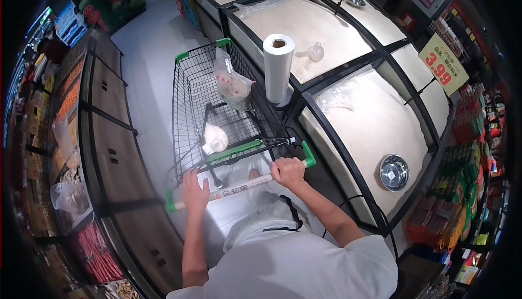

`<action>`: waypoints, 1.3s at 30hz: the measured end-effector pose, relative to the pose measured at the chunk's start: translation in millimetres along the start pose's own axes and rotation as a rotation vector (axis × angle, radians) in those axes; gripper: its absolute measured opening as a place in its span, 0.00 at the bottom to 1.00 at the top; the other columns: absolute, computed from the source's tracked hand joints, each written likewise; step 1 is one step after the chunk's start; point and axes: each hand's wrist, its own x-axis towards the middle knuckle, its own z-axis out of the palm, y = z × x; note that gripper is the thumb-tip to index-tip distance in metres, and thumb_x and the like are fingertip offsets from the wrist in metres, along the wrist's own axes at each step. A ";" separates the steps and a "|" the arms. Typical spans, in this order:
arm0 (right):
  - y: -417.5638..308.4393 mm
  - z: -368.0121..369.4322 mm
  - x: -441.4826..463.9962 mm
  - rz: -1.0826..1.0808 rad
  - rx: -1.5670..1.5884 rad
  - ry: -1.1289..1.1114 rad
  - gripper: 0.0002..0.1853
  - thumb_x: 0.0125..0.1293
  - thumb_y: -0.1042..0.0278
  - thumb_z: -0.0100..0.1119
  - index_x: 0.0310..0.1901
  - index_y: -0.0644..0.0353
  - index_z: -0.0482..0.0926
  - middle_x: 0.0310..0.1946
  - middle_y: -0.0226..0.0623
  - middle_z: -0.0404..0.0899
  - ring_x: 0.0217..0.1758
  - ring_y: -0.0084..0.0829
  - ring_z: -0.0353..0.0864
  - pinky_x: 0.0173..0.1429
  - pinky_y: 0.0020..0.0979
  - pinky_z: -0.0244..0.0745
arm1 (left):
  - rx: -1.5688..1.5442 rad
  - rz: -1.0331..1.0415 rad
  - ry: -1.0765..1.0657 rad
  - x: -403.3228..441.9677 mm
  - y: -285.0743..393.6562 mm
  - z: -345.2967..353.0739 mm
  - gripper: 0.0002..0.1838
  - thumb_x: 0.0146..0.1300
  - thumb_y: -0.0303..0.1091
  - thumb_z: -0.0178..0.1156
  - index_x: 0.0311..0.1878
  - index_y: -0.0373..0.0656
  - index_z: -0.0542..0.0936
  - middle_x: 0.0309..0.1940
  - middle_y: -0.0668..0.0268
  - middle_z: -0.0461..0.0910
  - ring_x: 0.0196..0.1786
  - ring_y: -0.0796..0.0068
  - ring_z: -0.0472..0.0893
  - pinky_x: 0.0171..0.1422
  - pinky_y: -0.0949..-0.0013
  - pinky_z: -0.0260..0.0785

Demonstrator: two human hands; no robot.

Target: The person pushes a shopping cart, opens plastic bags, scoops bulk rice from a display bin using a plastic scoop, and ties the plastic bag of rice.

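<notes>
A shopping cart with a black wire basket and green corners stands in front of me. My right hand is wrapped around the right part of its pale handle. Near the handle's left end, my left hand rests across the bar, fingers stretched forward past it and thumb apart. Inside the basket, a clear plastic bag with red print holds something pale. A smaller tied bag of white grains lies closer to me.
Black-framed bins of white grain line the right side, with a roll of plastic bags at their edge. A metal bowl and a price sign are there. Wooden bins stand left of the tiled aisle.
</notes>
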 end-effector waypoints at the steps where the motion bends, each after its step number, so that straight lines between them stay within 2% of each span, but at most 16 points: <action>1: 1.0 4.8 11.1 0.005 -0.002 -0.006 0.13 0.57 0.64 0.61 0.16 0.51 0.73 0.16 0.30 0.72 0.19 0.33 0.74 0.28 0.36 0.63 | -0.004 0.006 -0.002 12.8 -0.7 -1.0 0.28 0.64 0.42 0.59 0.66 0.46 0.71 0.71 0.55 0.66 0.74 0.48 0.62 0.74 0.51 0.59; 6: 2.9 37.9 62.0 0.018 -0.006 -0.021 0.12 0.57 0.62 0.61 0.18 0.50 0.75 0.16 0.28 0.74 0.20 0.32 0.75 0.29 0.35 0.65 | -0.015 0.010 -0.023 76.7 -5.6 -12.3 0.28 0.63 0.40 0.60 0.66 0.44 0.70 0.69 0.54 0.67 0.73 0.48 0.63 0.74 0.52 0.59; 12: -3.3 83.2 115.8 0.004 0.037 0.012 0.14 0.58 0.61 0.62 0.17 0.50 0.75 0.15 0.27 0.72 0.20 0.31 0.75 0.28 0.34 0.64 | 0.020 0.056 -0.024 154.7 -31.7 -20.2 0.29 0.58 0.34 0.59 0.64 0.41 0.70 0.65 0.54 0.69 0.69 0.49 0.66 0.74 0.52 0.56; 13: -4.5 91.0 125.3 0.008 0.049 0.017 0.14 0.58 0.61 0.62 0.17 0.50 0.75 0.15 0.27 0.72 0.20 0.31 0.75 0.28 0.34 0.64 | 0.019 0.021 -0.074 169.6 -40.1 -21.3 0.32 0.56 0.35 0.59 0.67 0.50 0.68 0.71 0.56 0.66 0.73 0.50 0.62 0.75 0.54 0.57; 20: 0.5 134.2 181.8 0.054 0.048 0.042 0.13 0.58 0.60 0.62 0.17 0.50 0.76 0.17 0.29 0.75 0.21 0.31 0.77 0.32 0.35 0.69 | 0.043 -0.011 -0.123 241.5 -59.3 -21.6 0.32 0.56 0.35 0.58 0.67 0.50 0.68 0.71 0.57 0.66 0.72 0.48 0.63 0.75 0.54 0.57; 25: 14.0 158.2 223.1 0.077 0.031 0.040 0.13 0.58 0.59 0.60 0.18 0.52 0.77 0.17 0.32 0.77 0.23 0.34 0.79 0.36 0.38 0.72 | 0.096 0.069 -0.055 284.5 -68.6 -14.8 0.31 0.59 0.36 0.56 0.68 0.51 0.68 0.68 0.61 0.69 0.69 0.49 0.67 0.73 0.54 0.59; 29: 24.5 179.6 256.0 0.064 0.036 0.018 0.13 0.58 0.59 0.60 0.18 0.52 0.78 0.18 0.33 0.78 0.24 0.34 0.81 0.37 0.38 0.74 | 0.093 0.035 -0.057 316.9 -61.1 -21.4 0.30 0.60 0.39 0.54 0.68 0.50 0.69 0.69 0.60 0.69 0.69 0.48 0.66 0.73 0.54 0.59; 39: 41.0 239.9 347.2 0.034 0.023 0.032 0.13 0.57 0.58 0.59 0.18 0.52 0.77 0.18 0.32 0.77 0.23 0.34 0.79 0.34 0.39 0.71 | 0.098 -0.014 -0.016 414.0 -72.0 -23.9 0.29 0.60 0.40 0.55 0.67 0.52 0.70 0.67 0.61 0.71 0.68 0.49 0.68 0.70 0.52 0.63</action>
